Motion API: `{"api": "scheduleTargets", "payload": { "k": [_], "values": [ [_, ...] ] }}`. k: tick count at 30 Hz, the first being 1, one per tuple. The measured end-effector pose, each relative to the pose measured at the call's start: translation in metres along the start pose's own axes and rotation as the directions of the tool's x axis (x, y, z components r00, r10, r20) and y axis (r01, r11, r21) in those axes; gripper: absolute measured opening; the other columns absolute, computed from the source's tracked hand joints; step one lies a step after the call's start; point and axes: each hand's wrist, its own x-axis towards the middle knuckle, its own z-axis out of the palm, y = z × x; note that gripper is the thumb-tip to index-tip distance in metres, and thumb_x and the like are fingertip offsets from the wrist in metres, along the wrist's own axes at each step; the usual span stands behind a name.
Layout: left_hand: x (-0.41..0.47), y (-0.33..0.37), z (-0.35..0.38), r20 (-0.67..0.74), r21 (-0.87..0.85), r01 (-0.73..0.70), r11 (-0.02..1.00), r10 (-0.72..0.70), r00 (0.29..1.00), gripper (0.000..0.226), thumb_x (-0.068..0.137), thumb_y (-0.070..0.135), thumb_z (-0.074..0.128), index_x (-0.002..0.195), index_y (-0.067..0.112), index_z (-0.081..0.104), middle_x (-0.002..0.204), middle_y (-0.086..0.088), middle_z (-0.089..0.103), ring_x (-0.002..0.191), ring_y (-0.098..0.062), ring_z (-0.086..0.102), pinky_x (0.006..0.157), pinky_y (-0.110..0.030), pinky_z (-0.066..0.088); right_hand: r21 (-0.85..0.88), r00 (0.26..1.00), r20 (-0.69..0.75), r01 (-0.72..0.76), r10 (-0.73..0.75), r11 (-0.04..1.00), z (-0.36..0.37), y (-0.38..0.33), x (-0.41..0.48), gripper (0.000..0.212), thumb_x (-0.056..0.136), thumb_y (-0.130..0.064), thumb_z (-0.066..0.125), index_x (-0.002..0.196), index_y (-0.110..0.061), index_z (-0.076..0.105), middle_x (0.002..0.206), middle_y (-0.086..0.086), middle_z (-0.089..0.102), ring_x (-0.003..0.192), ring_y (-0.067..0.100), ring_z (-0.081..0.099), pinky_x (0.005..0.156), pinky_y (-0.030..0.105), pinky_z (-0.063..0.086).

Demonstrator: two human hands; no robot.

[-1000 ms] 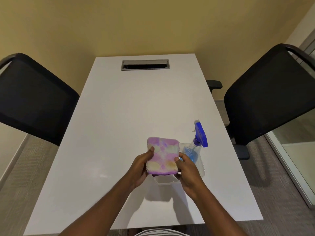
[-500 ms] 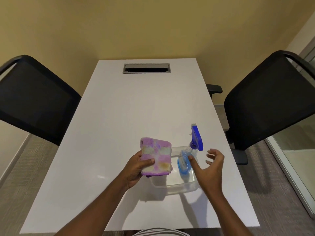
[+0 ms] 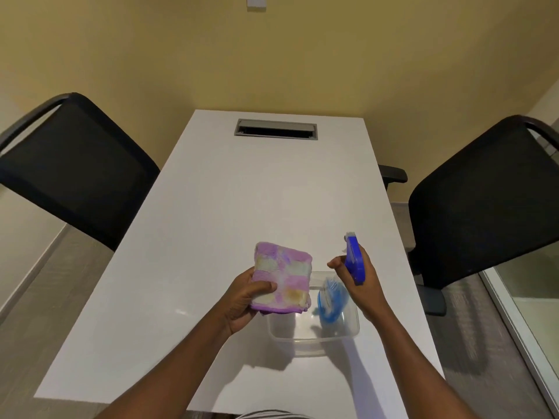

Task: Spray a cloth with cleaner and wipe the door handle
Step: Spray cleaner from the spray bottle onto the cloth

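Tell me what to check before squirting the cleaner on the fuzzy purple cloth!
1. Folded purple, white and yellow checked cloth held firmly in the left hand: ok.
2. Right hand wrapped around the clear spray bottle with the blue trigger head: ok.
3. Blue liquid in the bottle: ok, some shows in its blurred lower part.
4. Nozzle aimed at the cloth: not ok, it looks to point away toward the far end of the white table.
5. Finger on the trigger: cannot tell.
6. Clear plastic tub below to catch drips: ok.
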Motion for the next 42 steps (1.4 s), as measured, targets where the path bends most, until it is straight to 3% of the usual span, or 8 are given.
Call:
{"api": "scheduleTargets", "payload": {
  "k": [8,12,16,21,25,32,36,42],
  "values": [
    [0.002,0.013,-0.001,-0.008,0.008,-0.067,0.998,0.067,0.998,0.072,0.067,0.003,0.069,0.135,-0.001,0.045,0.111,-0.018,0.064,0.086,-0.028,0.067,0.043,-0.024,0.049,0.038,0.997,-0.063,0.056,-0.053,0.998,0.003,-0.023,0.011,0.036,0.092,-0.011,0.057,0.126,-0.013,0.045,0.121,0.013,0.057,0.084,0.013,0.066,0.069,0.014,0.056],
    [0.006,0.026,-0.007,-0.031,-0.007,-0.113,0.994,0.113,0.993,0.073,0.067,0.001,0.067,0.136,-0.002,0.043,0.114,-0.020,0.062,0.089,-0.032,0.066,0.043,-0.025,0.051,0.042,0.977,-0.060,0.205,-0.202,0.978,-0.006,-0.070,0.007,0.063,0.084,-0.047,0.058,0.119,0.005,0.051,0.106,0.012,0.061,0.075,0.005,0.066,0.071,0.020,0.055],
    [0.008,0.036,-0.005,-0.020,-0.004,-0.132,0.991,0.132,0.991,0.070,0.068,0.001,0.065,0.135,-0.002,0.044,0.115,-0.021,0.062,0.096,-0.039,0.061,0.041,-0.025,0.048,-0.003,0.958,0.097,0.270,-0.269,0.963,-0.017,-0.121,0.002,0.088,0.070,-0.078,0.055,0.115,-0.003,0.055,0.083,0.000,0.062,0.070,0.007,0.064,0.068,0.017,0.054],
    [0.007,0.043,0.003,0.010,-0.083,-0.139,0.987,0.141,0.990,0.067,0.069,-0.004,0.064,0.134,-0.002,0.046,0.116,-0.022,0.061,0.099,-0.037,0.061,0.044,-0.025,0.052,-0.163,0.912,0.408,0.113,-0.037,0.980,-0.017,-0.153,-0.007,0.046,0.070,-0.064,0.060,0.101,-0.031,0.064,0.066,-0.008,0.067,0.065,0.007,0.064,0.065,0.021,0.055],
    [0.004,0.045,0.007,0.036,-0.096,-0.127,0.987,0.131,0.991,0.064,0.068,-0.006,0.063,0.130,-0.001,0.049,0.110,-0.020,0.063,0.087,-0.029,0.068,0.048,-0.024,0.054,-0.222,0.831,0.520,-0.093,0.199,0.971,-0.008,-0.153,-0.018,0.057,0.058,-0.066,0.071,0.087,-0.017,0.066,0.063,0.002,0.062,0.063,0.014,0.059,0.069,0.030,0.053],
    [0.001,0.038,0.008,0.044,-0.090,-0.096,0.991,0.101,0.994,0.059,0.077,-0.014,0.060,0.133,-0.003,0.046,0.112,-0.022,0.063,0.094,-0.033,0.067,0.050,-0.026,0.055,-0.157,0.774,0.578,-0.204,0.257,0.966,0.014,-0.144,-0.031,0.018,0.071,-0.055,0.068,0.076,-0.038,0.061,0.059,-0.009,0.059,0.059,0.011,0.054,0.064,0.023,0.051],
    [0.002,0.035,0.008,0.035,-0.083,-0.076,0.994,0.079,0.996,0.059,0.080,-0.012,0.059,0.136,-0.001,0.045,0.124,-0.028,0.058,0.107,-0.039,0.061,0.057,-0.030,0.057,-0.136,0.773,0.572,-0.241,0.275,0.961,0.021,-0.140,-0.035,0.052,0.070,-0.060,0.071,0.091,-0.015,0.061,0.068,0.002,0.064,0.064,0.016,0.057,0.067,0.028,0.051],
    [-0.001,0.033,0.001,-0.011,-0.046,-0.079,0.996,0.078,0.997,0.058,0.081,-0.011,0.060,0.135,0.001,0.045,0.119,-0.024,0.060,0.103,-0.036,0.063,0.058,-0.031,0.058,-0.187,0.742,0.602,-0.228,0.295,0.955,0.028,-0.135,-0.039,0.058,0.052,-0.082,0.068,0.093,-0.041,0.066,0.063,0.000,0.065,0.063,0.011,0.062,0.071,0.027,0.055]
  ]
}}
